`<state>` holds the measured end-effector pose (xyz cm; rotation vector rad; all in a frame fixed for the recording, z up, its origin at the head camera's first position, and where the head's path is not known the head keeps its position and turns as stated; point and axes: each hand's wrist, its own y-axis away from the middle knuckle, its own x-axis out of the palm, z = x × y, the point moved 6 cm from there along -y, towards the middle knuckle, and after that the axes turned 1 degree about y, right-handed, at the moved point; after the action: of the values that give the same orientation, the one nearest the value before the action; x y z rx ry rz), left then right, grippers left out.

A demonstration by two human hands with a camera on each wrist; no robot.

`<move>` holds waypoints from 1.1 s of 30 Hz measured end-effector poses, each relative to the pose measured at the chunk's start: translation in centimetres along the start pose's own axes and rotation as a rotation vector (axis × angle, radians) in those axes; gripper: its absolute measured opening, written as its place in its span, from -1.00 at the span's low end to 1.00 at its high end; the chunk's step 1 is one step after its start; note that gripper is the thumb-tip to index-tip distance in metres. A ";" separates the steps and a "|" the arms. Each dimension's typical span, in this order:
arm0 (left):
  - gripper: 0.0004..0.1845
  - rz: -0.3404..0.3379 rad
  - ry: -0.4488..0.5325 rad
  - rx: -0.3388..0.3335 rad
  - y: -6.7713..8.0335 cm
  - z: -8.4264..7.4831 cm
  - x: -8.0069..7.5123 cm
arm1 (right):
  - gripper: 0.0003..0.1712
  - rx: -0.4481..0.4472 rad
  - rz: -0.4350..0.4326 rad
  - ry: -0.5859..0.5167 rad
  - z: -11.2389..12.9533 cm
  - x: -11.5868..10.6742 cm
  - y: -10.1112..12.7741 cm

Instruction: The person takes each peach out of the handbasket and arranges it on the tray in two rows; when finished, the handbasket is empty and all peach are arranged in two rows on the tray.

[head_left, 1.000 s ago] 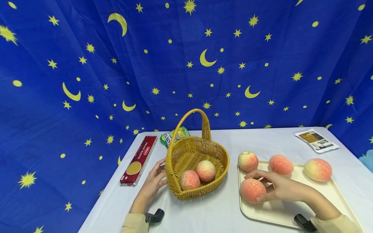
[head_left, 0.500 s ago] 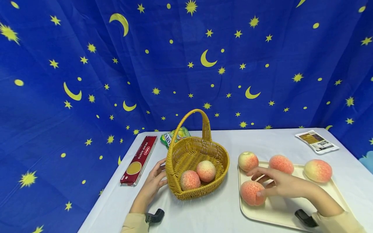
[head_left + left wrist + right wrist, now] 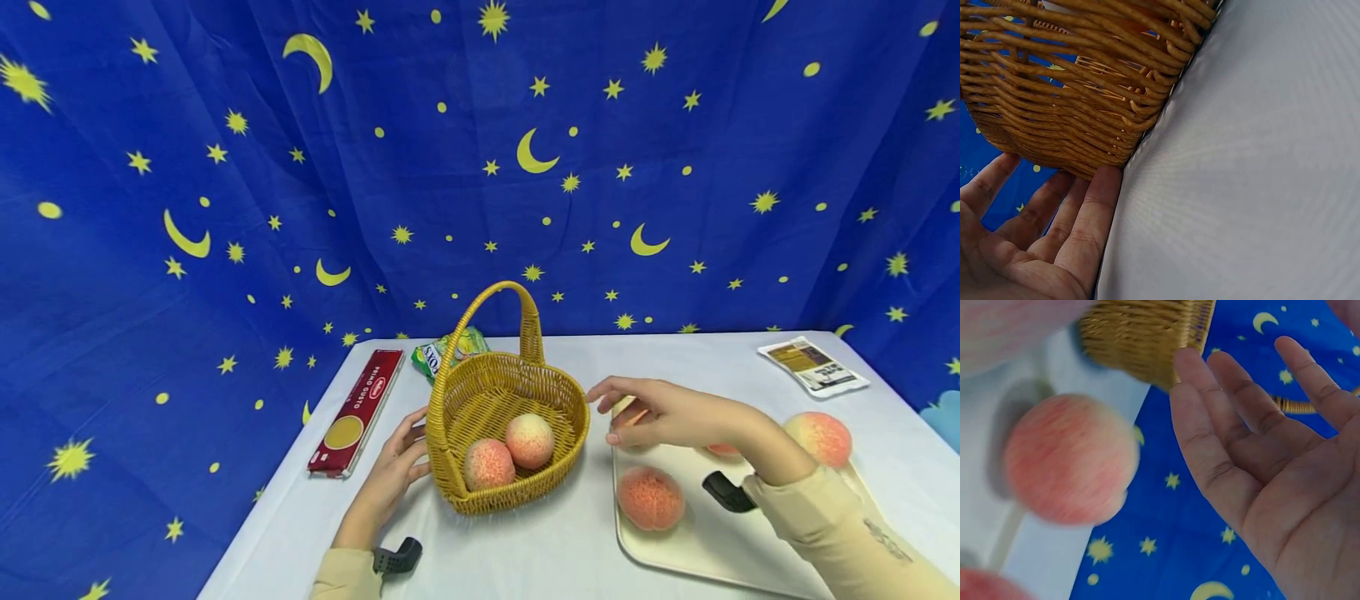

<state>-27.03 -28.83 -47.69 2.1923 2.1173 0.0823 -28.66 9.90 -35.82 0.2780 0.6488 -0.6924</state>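
My left hand point(image 3: 393, 467) touches the left side of the yellow wicker basket point(image 3: 551, 487), its extended fingertips against the weave low down in the left wrist view. Inside the basket lie two pink-and-cream peaches, one redder point(image 3: 489, 464) and one paler point(image 3: 530, 440). My right hand point(image 3: 667, 414) hovers over the tray's back left corner, fingers loosely extended toward the basket's right rim and nothing held. Below it, a peach point(image 3: 1072, 459) is apart from the fingers in the right wrist view. Another peach point(image 3: 651, 498) sits at the front left of the cream tray point(image 3: 705, 542).
One peach point(image 3: 821, 437) lies at the tray's right; another point(image 3: 723, 451) is mostly hidden behind the right hand. A red spaghetti pack point(image 3: 358, 414) lies left of the basket, a green bag point(image 3: 427, 358) behind it. A white-and-gold packet point(image 3: 813, 367) lies back right.
My right hand has let go of the front left peach and moved left and away toward the basket. That peach has turned, showing its crease. My left hand has stayed put.
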 end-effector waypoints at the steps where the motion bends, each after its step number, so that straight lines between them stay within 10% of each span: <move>1: -0.37 0.000 0.001 0.001 0.0 0.0 0.0 | -0.40 0.013 0.017 -0.002 0.3 0.0 -0.7; 15: -0.37 0.006 0.004 -0.002 -0.1 0.0 -0.1 | -0.21 0.113 0.218 0.298 3.0 1.4 -9.4; 33: -0.37 0.009 0.012 -0.001 0.0 -0.1 -0.1 | -0.01 0.556 0.415 0.032 1.8 4.6 -14.0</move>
<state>-27.10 -28.93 -47.55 2.2061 2.1136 0.0976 -34.49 -3.63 -37.78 0.9120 0.3971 -0.4543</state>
